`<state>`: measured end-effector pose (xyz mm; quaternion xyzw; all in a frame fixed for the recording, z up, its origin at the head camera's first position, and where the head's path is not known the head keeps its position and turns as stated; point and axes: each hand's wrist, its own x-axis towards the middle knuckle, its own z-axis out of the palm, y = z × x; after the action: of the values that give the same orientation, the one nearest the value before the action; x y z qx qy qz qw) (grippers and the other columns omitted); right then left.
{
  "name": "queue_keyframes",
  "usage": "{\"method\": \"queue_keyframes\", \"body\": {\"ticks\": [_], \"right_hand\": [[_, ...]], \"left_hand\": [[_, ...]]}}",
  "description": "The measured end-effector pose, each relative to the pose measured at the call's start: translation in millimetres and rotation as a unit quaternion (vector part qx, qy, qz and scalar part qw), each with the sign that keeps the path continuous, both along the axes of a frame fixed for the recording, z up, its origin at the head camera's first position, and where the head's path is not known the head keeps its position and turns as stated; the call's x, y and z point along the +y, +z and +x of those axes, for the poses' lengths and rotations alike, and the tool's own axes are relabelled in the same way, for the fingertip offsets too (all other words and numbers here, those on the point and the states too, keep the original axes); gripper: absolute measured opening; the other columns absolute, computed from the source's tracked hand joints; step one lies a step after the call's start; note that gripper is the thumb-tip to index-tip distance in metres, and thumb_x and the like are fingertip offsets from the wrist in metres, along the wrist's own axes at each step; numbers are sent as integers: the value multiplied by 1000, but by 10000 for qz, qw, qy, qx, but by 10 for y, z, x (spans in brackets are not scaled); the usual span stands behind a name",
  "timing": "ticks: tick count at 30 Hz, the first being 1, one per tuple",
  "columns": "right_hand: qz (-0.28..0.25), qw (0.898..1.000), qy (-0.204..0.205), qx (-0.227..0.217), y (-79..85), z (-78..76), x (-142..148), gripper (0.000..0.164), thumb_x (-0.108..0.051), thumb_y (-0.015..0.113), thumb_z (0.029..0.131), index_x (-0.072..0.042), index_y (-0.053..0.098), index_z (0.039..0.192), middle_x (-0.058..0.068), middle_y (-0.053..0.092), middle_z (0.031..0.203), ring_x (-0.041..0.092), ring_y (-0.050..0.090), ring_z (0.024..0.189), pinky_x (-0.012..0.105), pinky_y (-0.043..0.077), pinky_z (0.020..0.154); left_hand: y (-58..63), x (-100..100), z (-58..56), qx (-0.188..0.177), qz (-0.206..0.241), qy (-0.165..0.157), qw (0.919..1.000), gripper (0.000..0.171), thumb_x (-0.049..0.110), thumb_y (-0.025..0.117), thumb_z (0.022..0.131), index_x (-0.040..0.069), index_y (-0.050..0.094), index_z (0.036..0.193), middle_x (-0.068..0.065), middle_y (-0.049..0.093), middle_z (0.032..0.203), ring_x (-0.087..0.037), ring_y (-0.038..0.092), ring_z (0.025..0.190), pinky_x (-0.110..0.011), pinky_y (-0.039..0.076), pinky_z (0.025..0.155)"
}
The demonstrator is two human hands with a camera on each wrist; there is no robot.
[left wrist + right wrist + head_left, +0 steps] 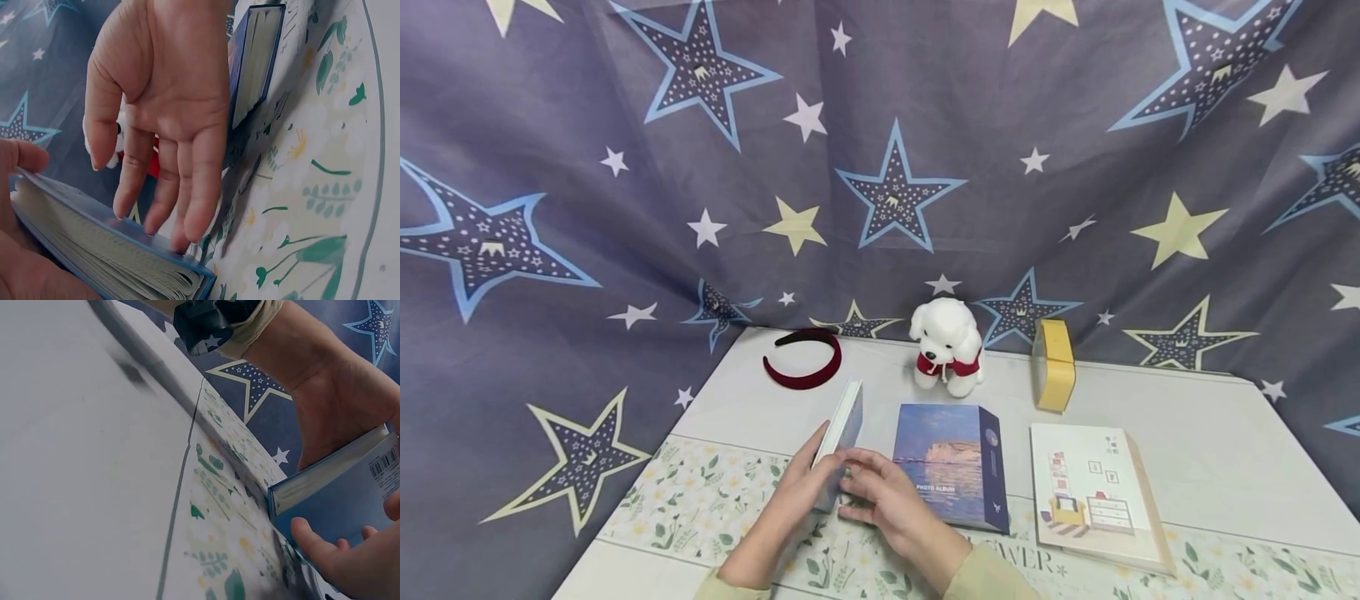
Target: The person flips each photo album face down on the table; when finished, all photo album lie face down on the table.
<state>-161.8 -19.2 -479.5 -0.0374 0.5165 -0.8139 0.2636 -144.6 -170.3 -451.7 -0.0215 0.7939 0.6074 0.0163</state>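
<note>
A thick blue photo album (pixel 848 421) stands on edge, tilted, at the left of the tabletop. My left hand (pixel 799 483) grips it by the spine side, thumb and fingers on opposite covers. In the left wrist view the page edges (pixel 103 247) show between the blue covers. Beside the facing cover is my right hand (pixel 891 504), its fingers loosely extended; whether the tips touch the cover I cannot tell. A barcode label (pixel 383 464) is visible on that cover in the right wrist view.
To the right lie another photo album (pixel 936 467) with a seaside painting and a white illustrated book (pixel 1082 492). Farther back are a dark red headband (pixel 812 381), a white plush dog (pixel 946 333) and an upright yellow box (pixel 1056 371). A starry curtain (pixel 887 192) hangs behind.
</note>
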Motion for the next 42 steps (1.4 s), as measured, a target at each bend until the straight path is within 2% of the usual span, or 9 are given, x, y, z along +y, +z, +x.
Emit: {"method": "queue_keyframes", "body": {"ticks": [5, 9, 15, 21, 24, 30, 35, 39, 42], "right_hand": [[146, 9999, -22, 57, -46, 7, -10, 50, -6, 56, 94, 3, 43, 141, 19, 45, 142, 29, 53, 117, 49, 52, 90], [340, 9992, -30, 229, -79, 21, -22, 45, -11, 54, 98, 4, 44, 140, 18, 45, 142, 34, 47, 125, 49, 51, 92], [429, 9980, 3, 473, -78, 40, -29, 46, -10, 54, 98, 6, 43, 140, 24, 42, 144, 40, 42, 132, 51, 49, 95], [497, 9976, 14, 492, -63, 49, -19, 50, -9, 54, 97, 5, 39, 143, 28, 33, 149, 43, 36, 135, 48, 47, 98], [636, 9967, -31, 496, -62, 48, -24, 56, -10, 55, 96, 3, 34, 147, 29, 24, 153, 45, 29, 139, 49, 45, 101], [936, 9947, -111, 400, -64, 51, -45, 77, -9, 58, 93, 1, 13, 154, 31, 9, 157, 48, 20, 141, 53, 37, 106], [662, 9970, -142, 372, -68, 62, -39, 83, -4, 55, 93, 2, -1, 154, 27, 8, 159, 45, 27, 140, 46, 48, 97], [488, 9981, -166, 342, -68, 53, -19, 83, -1, 55, 94, 2, -2, 154, 25, 6, 160, 43, 30, 139, 43, 53, 89], [421, 9986, -192, 268, -64, 49, 0, 83, 0, 56, 94, -1, 0, 156, 23, 4, 160, 43, 28, 140, 44, 54, 88]], "left_hand": [[-3, -28, -5, 200, 150, 70, 9997, 62, 25, 55, 97, 12, 34, 153, -25, 36, 150, -49, 39, 131, -64, 42, 95], [22, -69, 3, 143, 173, 167, 9996, 61, 23, 56, 95, 13, 36, 152, -23, 40, 148, -45, 44, 128, -59, 45, 93], [59, -146, -9, 172, 180, 285, 9993, 59, 15, 53, 95, 12, 37, 151, -24, 41, 147, -45, 50, 122, -54, 52, 84], [95, -218, -29, 176, 421, 390, 9982, 57, 7, 50, 97, 14, 34, 152, -19, 38, 150, -44, 47, 127, -55, 50, 91], [106, -243, -36, 275, 615, 407, 9969, 56, 4, 47, 98, 11, 33, 152, -19, 37, 151, -42, 45, 130, -54, 47, 95], [99, -280, -47, 235, 1159, 324, 9925, 55, 1, 40, 101, 7, 25, 154, -20, 32, 154, -38, 40, 134, -44, 45, 101], [65, -324, -66, 143, 1881, 237, 9818, 55, 1, 35, 102, 10, 21, 155, -17, 29, 156, -34, 40, 135, -33, 49, 96], [40, -360, -83, 100, 2563, 195, 9663, 54, 2, 31, 103, 8, 17, 156, -15, 27, 157, -22, 46, 131, -30, 48, 96], [25, -382, -92, -3, 3034, 212, 9526, 54, 3, 29, 104, 7, 16, 156, -14, 25, 157, -13, 53, 124, -32, 48, 97]]}}
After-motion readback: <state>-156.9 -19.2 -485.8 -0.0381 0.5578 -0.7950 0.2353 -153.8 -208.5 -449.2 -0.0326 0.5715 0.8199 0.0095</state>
